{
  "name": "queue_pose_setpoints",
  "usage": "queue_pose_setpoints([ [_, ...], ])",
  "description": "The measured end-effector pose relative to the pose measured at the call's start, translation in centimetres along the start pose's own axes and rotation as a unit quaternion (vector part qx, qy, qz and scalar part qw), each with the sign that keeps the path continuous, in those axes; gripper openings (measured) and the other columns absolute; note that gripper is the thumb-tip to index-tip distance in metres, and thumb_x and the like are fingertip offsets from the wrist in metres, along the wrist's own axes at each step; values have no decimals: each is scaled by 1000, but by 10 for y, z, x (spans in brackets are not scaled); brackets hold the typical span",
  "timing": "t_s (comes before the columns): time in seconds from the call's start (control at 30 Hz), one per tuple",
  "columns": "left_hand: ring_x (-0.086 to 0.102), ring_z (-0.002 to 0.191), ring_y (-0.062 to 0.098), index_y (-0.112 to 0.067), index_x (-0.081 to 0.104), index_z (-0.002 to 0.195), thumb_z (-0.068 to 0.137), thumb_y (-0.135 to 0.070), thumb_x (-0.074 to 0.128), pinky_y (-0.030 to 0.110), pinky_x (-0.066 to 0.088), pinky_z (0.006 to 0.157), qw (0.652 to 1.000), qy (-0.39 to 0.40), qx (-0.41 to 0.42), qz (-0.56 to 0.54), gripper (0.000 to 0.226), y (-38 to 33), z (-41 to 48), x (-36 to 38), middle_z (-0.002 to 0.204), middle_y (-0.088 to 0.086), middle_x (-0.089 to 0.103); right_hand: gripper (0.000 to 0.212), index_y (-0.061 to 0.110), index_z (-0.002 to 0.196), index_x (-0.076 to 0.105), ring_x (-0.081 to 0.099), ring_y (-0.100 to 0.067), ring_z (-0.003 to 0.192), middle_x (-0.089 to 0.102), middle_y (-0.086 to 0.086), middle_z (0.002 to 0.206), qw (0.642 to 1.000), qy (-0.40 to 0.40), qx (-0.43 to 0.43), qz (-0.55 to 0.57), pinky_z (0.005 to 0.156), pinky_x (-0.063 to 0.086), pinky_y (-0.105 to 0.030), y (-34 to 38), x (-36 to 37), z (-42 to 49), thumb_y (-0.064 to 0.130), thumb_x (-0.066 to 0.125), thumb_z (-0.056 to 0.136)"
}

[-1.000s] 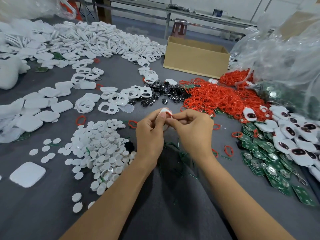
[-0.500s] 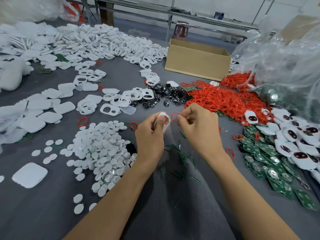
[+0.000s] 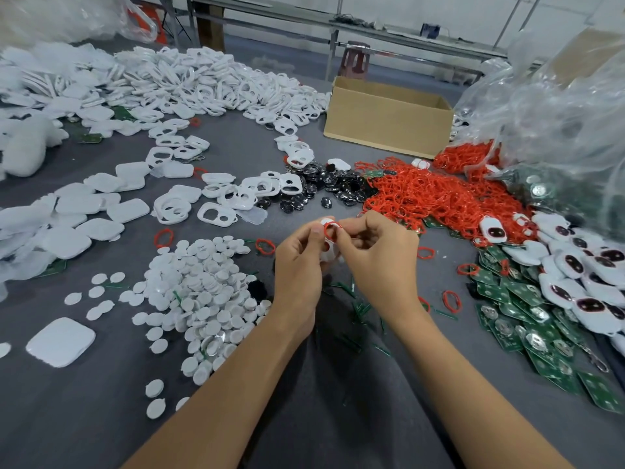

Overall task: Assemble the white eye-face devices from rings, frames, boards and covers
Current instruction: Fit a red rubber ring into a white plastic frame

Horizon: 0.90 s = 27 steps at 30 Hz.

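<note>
My left hand (image 3: 297, 265) grips a small white frame (image 3: 328, 253) upright above the grey table (image 3: 101, 418). My right hand (image 3: 378, 255) pinches a red ring (image 3: 331, 229) and holds it against the top of that frame. Most of the frame is hidden behind my fingers. A heap of red rings (image 3: 429, 194) lies just beyond my hands. Green boards (image 3: 527, 333) and finished white eye-face devices (image 3: 581, 282) lie at the right. White frames (image 3: 216, 214) are scattered ahead on the left.
A pile of white round discs (image 3: 199, 299) sits left of my hands. White covers (image 3: 61, 341) lie along the left side. Black round parts (image 3: 324, 187) lie ahead, an open cardboard box (image 3: 385, 120) behind them. Clear plastic bags (image 3: 558, 113) rise at the right.
My right hand has brought the red ring in from beside the frame onto its top. Both hands have closed together again and sit slightly higher in view.
</note>
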<state>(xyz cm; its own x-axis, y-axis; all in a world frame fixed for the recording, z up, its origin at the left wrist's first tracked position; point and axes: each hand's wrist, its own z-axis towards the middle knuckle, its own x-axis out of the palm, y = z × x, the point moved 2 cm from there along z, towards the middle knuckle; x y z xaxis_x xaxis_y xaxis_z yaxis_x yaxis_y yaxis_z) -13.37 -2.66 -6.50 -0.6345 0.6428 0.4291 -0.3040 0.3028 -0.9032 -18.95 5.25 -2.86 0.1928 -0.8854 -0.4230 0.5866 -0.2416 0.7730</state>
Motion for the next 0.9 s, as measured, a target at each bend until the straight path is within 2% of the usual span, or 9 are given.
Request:
queue_pose_setpoints([
  [0.1, 62, 89, 23, -17, 72, 91, 102, -14, 46, 43, 48, 88, 1000, 0, -6, -9, 28, -1, -1, 0, 90, 10, 70, 9, 5, 74, 68, 63, -8, 56, 65, 11, 64, 1000, 3, -13, -15, 65, 55, -39, 0, 0, 1, 8, 71, 82],
  [0.23, 64, 90, 19, -17, 72, 92, 102, -14, 47, 43, 50, 91, 1000, 6, -3, -3, 28, -2, 0, -1, 93, 7, 72, 10, 7, 73, 67, 62, -7, 55, 63, 16, 62, 1000, 5, -16, -5, 62, 54, -37, -1, 0, 1, 7, 71, 82],
  [0.33, 63, 88, 17, -16, 72, 94, 101, -15, 48, 42, 52, 88, 1000, 8, 6, 3, 25, -1, 0, -1, 92, 6, 71, 13, 8, 72, 65, 61, -6, 55, 62, 14, 61, 1000, 4, -16, -4, 60, 54, -32, -2, 0, 1, 9, 72, 82],
  [0.43, 60, 75, 8, -20, 73, 90, 101, -18, 50, 35, 52, 77, 1000, 4, 17, 18, 26, 0, -1, -3, 77, -5, 67, 20, 15, 69, 59, 61, 2, 56, 61, 15, 62, 1000, -5, -16, 10, 57, 52, -20, -3, 0, 1, 14, 72, 83],
  [0.5, 59, 75, 8, -22, 73, 88, 101, -17, 50, 33, 50, 76, 1000, 1, 16, 14, 27, 0, -1, -3, 76, -6, 68, 21, 17, 69, 57, 60, 4, 56, 60, 16, 61, 1000, -5, -16, 7, 55, 50, -16, -3, 1, 0, 13, 72, 84],
  [0.63, 60, 89, 16, -21, 73, 92, 101, -15, 47, 35, 48, 81, 1000, -1, 5, -15, 28, 0, -1, -1, 89, 0, 72, 18, 13, 70, 59, 61, -6, 55, 64, 4, 58, 999, -11, -29, -18, 58, 52, -31, -6, 4, -1, 11, 70, 83],
  [0.73, 57, 84, 17, -22, 74, 87, 102, -14, 46, 30, 47, 74, 999, -5, -8, -38, 33, 0, -1, 0, 82, 0, 70, 13, 5, 71, 61, 64, -19, 57, 68, -4, 62, 998, -14, -52, -43, 60, 51, -44, -7, 7, -2, 7, 68, 82],
  [0.8, 56, 81, 17, -23, 76, 79, 102, -13, 46, 28, 46, 71, 999, -7, -10, -45, 40, -1, -1, 0, 77, -1, 70, 14, 5, 71, 60, 63, -24, 58, 69, -5, 64, 997, -18, -61, -49, 59, 50, -46, -9, 9, -2, 7, 68, 82],
  [0.9, 60, 82, 15, -21, 74, 81, 102, -13, 46, 26, 51, 73, 999, -4, -5, -50, 36, -1, -1, 0, 79, -1, 71, 16, 6, 70, 58, 63, -25, 57, 68, -4, 63, 997, -22, -61, -49, 58, 50, -47, -9, 8, -2, 8, 68, 83],
])
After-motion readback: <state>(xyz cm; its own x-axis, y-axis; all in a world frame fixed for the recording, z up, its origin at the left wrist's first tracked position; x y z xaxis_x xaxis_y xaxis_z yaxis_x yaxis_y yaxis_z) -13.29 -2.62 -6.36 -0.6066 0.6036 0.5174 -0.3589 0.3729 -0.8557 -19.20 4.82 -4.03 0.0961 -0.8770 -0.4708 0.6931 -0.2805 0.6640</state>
